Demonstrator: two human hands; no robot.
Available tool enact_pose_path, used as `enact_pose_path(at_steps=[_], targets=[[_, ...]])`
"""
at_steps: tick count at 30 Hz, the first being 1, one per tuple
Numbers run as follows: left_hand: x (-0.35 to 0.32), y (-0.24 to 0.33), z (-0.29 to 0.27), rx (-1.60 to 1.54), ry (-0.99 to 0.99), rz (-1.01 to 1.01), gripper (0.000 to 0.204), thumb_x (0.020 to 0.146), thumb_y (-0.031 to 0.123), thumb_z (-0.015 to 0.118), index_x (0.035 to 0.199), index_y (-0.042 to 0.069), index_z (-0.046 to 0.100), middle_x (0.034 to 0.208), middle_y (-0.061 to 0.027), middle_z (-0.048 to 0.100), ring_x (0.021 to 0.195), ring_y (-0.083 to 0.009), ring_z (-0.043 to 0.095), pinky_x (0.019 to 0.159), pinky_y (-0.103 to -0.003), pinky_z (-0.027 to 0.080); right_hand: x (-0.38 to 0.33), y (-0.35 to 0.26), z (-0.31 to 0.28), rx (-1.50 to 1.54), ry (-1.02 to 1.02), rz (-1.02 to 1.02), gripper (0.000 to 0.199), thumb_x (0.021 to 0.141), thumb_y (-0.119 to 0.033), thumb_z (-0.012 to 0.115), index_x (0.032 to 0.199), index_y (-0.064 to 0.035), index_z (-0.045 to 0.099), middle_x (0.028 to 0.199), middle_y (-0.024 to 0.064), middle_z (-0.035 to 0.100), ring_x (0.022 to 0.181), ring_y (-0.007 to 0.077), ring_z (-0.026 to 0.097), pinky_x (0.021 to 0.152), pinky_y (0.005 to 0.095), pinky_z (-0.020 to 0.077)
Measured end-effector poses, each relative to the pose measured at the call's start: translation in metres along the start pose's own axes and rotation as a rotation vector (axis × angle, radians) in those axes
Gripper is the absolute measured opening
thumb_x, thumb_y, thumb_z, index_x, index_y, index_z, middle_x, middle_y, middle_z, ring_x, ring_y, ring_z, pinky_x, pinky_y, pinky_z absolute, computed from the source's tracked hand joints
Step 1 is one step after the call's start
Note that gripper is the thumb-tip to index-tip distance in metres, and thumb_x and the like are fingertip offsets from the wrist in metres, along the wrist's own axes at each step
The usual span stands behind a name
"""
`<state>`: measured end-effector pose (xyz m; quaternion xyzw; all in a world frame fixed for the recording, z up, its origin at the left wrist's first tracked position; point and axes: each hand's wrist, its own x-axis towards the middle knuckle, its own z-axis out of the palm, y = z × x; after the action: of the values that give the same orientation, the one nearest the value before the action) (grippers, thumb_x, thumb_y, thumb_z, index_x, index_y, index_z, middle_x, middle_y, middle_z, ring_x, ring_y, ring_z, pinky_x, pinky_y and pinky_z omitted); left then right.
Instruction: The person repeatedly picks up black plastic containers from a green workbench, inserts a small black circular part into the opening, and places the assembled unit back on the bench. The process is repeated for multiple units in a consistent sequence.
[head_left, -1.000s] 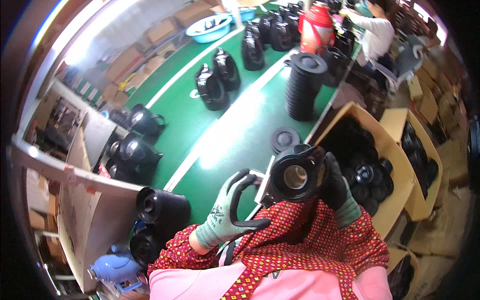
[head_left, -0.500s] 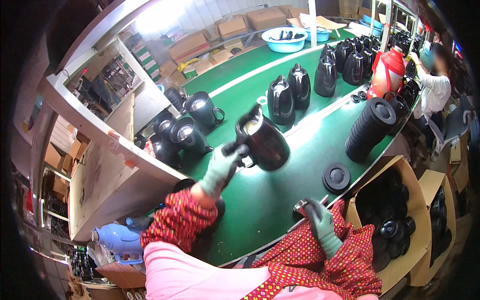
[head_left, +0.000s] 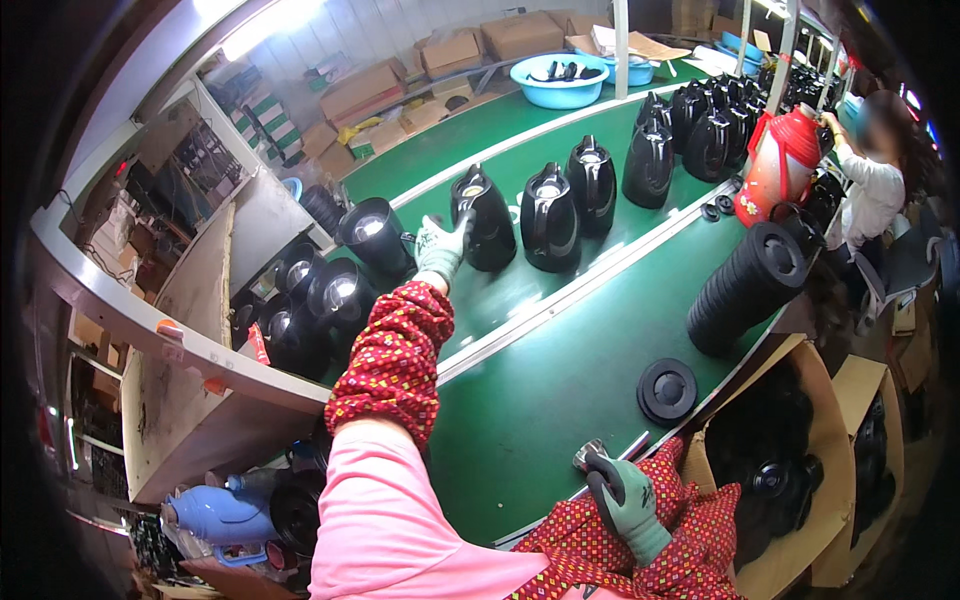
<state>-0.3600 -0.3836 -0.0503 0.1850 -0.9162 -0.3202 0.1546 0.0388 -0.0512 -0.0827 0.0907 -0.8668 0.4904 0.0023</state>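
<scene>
Jug, glossy black, narrowing upward, pale opening

The location is a factory assembly workshop. Indicators: a long green surface carrying rows of matching black jugs; a tall stack of black discs; open cardboard boxes of black parts; a co-worker positioned farther along the surface; metal posts; tube lighting overhead.
</scene>
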Motion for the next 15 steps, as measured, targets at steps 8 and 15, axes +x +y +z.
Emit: enact_pose_path(at_steps=[8, 15], targets=[[0.051, -0.052, -0.082, 1.053, 0.025, -0.032, 0.069, 0.086, 0.046, 0.073, 0.145, 0.014, 0.058, 0.146, -0.0170, 0.050, 0.137, -0.0434, 0.044, 0.113, -0.064, 0.031, 0.009, 0.007, 0.011, 0.051, -0.004, 0.007, 0.034, 0.093, -0.024, 0.072, 0.122, -0.0058, 0.072, 0.108, 0.0177, 0.074, 0.098, 0.0355, 0.071, 0.086, 0.0443, 0.0553], [0.061, -0.099, -0.074, 1.066, 0.014, 0.312, 0.031, 0.100, 0.021, 0.053, 0.127, 0.017, 0.067, 0.125, -0.0131, 0.064, 0.115, -0.0313, 0.064, 0.099, -0.050, 0.046, 0.008, 0.010, 0.014, 0.020, -0.036, 0.037, 0.033, 0.093, -0.024, 0.072, 0.121, -0.0072, 0.072, 0.107, 0.0189, 0.073, 0.095, 0.0367, 0.071, 0.085, 0.0455, 0.0554]])
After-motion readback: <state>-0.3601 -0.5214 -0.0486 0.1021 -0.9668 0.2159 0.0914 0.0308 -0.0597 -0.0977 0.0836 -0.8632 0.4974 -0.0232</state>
